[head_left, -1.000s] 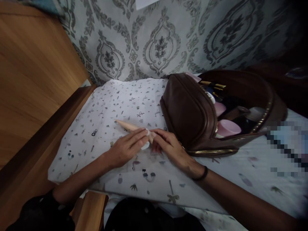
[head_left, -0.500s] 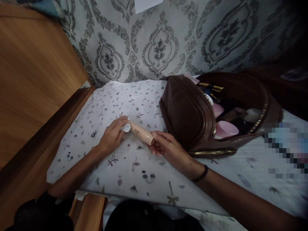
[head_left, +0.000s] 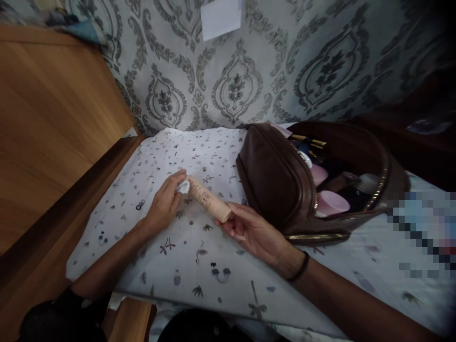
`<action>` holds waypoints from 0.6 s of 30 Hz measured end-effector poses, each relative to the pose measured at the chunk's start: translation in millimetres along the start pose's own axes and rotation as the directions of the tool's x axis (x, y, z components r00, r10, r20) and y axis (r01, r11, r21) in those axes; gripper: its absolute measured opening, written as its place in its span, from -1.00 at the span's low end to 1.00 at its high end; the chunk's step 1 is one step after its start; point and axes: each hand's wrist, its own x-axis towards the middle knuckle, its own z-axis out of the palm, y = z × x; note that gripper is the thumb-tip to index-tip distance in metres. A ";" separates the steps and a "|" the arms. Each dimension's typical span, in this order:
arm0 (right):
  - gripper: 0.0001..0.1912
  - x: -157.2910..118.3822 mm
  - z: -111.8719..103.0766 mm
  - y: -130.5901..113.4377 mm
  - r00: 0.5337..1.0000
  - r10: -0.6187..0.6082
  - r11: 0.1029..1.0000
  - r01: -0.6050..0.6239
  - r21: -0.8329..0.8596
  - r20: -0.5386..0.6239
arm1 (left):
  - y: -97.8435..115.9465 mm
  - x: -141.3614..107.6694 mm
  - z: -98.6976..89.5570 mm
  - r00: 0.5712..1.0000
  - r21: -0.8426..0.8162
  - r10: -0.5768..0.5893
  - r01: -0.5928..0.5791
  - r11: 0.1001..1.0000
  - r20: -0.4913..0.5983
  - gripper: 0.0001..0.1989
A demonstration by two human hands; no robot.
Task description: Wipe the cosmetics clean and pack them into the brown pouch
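Note:
A beige cosmetic tube [head_left: 208,198] with small print on its side lies slantwise between my hands, above the patterned sheet. My right hand [head_left: 251,228] grips its lower right end between thumb and fingers. At the tube's upper left end, my left hand [head_left: 166,199] is closed on a crumpled white wipe [head_left: 183,186], which is against or very near the tube. To the right of my hands stands an unzipped brown leather bag [head_left: 272,175]. Inside it I see a pink cup-shaped item [head_left: 333,203], gold-and-dark brushes [head_left: 311,141] and other cosmetics.
The white printed sheet [head_left: 142,256] covers the surface under my hands. A wooden cabinet [head_left: 53,95] borders it on the left. Behind is a wall with grey damask pattern [head_left: 237,90] and a white paper [head_left: 221,19]. A blurred-out patch [head_left: 427,223] lies at the right.
The tube has turned in my right hand, so more of its print faces me. The wipe stays at its upper end in my left hand. The view has tilted slightly upward.

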 end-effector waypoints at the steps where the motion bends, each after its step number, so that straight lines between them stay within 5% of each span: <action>1: -0.67 0.2 -0.7 0.4 1.000 -0.001 1.000 0.001 0.003 0.008 | -6.1 2.1 -0.9 0.998 0.004 -0.065 0.065 0.998 -0.026 -0.62; 4: -0.69 0.4 -2.1 1.0 0.999 0.007 1.000 -0.007 0.010 0.038 | -12.7 2.7 1.2 0.982 -0.010 -0.167 0.166 0.986 -0.083 -0.63; 7: -0.67 0.8 -2.4 0.9 0.999 0.012 0.999 -0.013 0.036 0.032 | -1.6 -4.7 8.8 0.987 -0.005 -0.133 0.133 0.991 -0.086 -0.61; 10: -0.61 0.9 -1.5 0.8 1.000 0.011 0.999 -0.011 0.050 0.005 | 17.6 -12.4 15.9 0.996 0.033 0.081 -0.080 0.996 -0.039 -0.56; 14: -0.59 -1.5 1.1 1.9 1.000 0.024 0.999 -0.024 -0.032 -0.017 | 27.9 -6.7 10.6 0.923 0.111 0.383 -0.383 0.917 0.018 -0.55; 18: -0.56 -4.4 2.9 3.6 0.998 0.046 0.996 -0.049 -0.077 -0.033 | 6.1 13.2 -9.1 0.978 0.119 0.209 -0.207 0.971 -0.003 -0.65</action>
